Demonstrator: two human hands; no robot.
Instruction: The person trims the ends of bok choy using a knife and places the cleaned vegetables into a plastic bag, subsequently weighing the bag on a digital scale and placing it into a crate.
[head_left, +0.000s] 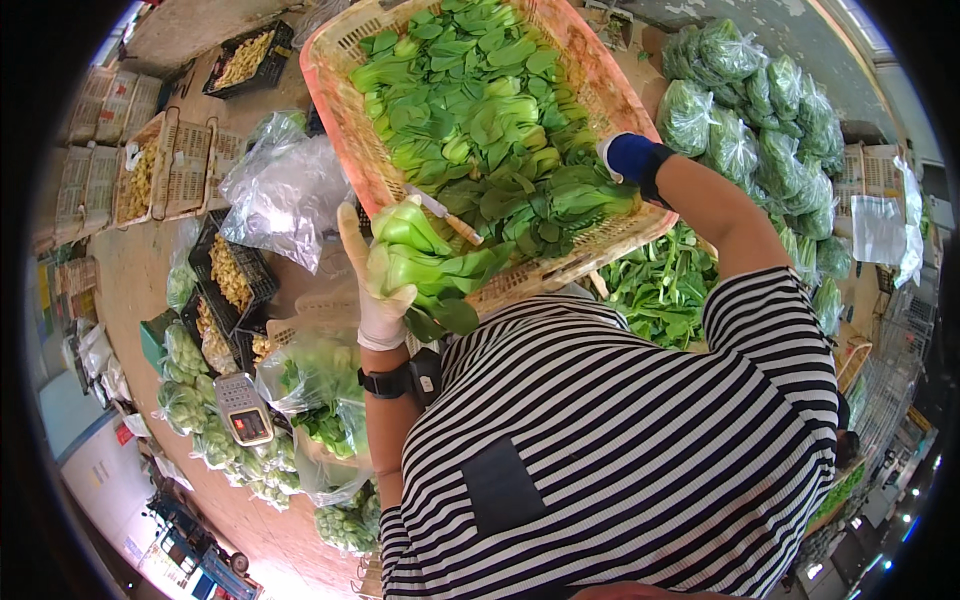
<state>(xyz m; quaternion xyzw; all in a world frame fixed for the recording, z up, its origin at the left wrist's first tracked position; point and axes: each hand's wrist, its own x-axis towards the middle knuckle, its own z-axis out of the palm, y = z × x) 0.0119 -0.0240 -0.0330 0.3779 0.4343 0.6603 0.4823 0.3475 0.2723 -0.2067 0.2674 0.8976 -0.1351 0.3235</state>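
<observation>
My left hand (384, 289), in a whitish glove, holds a bunch of bok choy (412, 251) at the near left corner of a large plastic crate (330, 97). Its leaves point right, over the crate's near rim. Beside this bunch is a small knife with a wooden handle (463, 229), its blade pointing up and left. Many heads of bok choy (450, 112) fill the crate. On the crate's right side, my right hand (621, 156), gloved in blue and white, reaches down at the greens; its fingers are mostly hidden.
Loose leaves (660, 289) lie below the crate's right corner. Bagged greens (750, 127) are piled at right. To the left are a clear plastic bag (289, 187), black crates of yellowish produce (232, 274), a digital scale (244, 412) and more bagged vegetables (184, 405).
</observation>
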